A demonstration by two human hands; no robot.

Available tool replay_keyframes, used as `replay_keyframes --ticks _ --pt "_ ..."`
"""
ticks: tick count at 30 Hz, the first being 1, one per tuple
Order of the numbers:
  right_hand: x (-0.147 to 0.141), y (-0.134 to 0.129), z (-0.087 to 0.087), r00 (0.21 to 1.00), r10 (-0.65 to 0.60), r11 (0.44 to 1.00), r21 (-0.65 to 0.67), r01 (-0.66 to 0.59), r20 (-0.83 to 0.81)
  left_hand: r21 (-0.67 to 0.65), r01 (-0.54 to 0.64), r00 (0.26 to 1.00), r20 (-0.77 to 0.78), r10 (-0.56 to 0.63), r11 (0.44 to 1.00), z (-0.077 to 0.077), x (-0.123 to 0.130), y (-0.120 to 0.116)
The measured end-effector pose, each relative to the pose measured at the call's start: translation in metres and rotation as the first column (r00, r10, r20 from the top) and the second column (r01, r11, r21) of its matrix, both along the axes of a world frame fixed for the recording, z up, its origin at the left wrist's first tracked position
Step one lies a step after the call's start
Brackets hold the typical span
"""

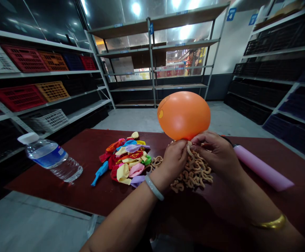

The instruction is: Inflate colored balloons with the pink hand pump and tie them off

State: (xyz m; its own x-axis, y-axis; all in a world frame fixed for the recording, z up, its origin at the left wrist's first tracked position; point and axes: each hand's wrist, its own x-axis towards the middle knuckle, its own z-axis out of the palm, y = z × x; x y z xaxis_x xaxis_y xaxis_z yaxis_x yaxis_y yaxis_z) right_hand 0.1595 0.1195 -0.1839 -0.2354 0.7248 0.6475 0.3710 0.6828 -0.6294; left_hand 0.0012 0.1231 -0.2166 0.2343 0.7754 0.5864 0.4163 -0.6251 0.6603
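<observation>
An inflated orange balloon (184, 115) stands upright above the table, its neck pointing down between my hands. My left hand (175, 155) is closed around the neck, which the fingers mostly hide. Close beside it, my right hand (217, 150) pinches at the base of the balloon with thumb and fingers together. A tan rubber band (189, 149) shows between the two hands, and the right fingertips seem to hold it; its far end is hidden. Under the hands lies a pile of tan rubber bands (194, 173).
Uninflated balloons (128, 159) in many colours are heaped left of my hands on the dark red table (89, 196). A water bottle (54, 157) leans at the left. A pink cylinder (263, 168) lies at the right. Shelves (152, 89) with crates (18, 96) surround the table.
</observation>
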Motion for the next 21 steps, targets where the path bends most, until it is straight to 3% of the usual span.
replay_keyframes --ticks 6,9,13,15,18,21 --pt "-0.003 -0.001 -0.002 0.999 -0.032 0.999 0.037 0.031 0.027 -0.003 -0.022 0.999 -0.024 0.021 1.0 0.004 -0.001 -0.001" --pt "-0.003 -0.002 -0.004 0.989 -0.106 0.986 0.139 0.091 0.103 -0.054 -0.001 1.0 0.031 0.003 0.999 0.004 0.001 -0.001" --pt "-0.008 -0.006 -0.008 0.932 -0.337 0.884 0.384 0.265 0.133 -0.113 0.012 0.984 0.18 0.008 0.994 0.001 0.004 0.0" --pt "-0.012 -0.008 -0.011 0.909 -0.39 0.844 0.451 0.29 0.146 -0.086 0.015 0.982 0.191 0.002 0.996 0.0 0.003 0.0" --pt "-0.014 -0.009 -0.013 0.912 -0.389 0.835 0.468 0.289 0.131 -0.002 -0.007 0.992 0.129 0.007 1.0 0.001 0.0 -0.001" --pt "-0.013 -0.007 -0.015 0.937 -0.343 0.861 0.421 0.285 0.066 0.033 -0.019 0.998 0.067 0.017 0.999 0.002 -0.001 -0.002"
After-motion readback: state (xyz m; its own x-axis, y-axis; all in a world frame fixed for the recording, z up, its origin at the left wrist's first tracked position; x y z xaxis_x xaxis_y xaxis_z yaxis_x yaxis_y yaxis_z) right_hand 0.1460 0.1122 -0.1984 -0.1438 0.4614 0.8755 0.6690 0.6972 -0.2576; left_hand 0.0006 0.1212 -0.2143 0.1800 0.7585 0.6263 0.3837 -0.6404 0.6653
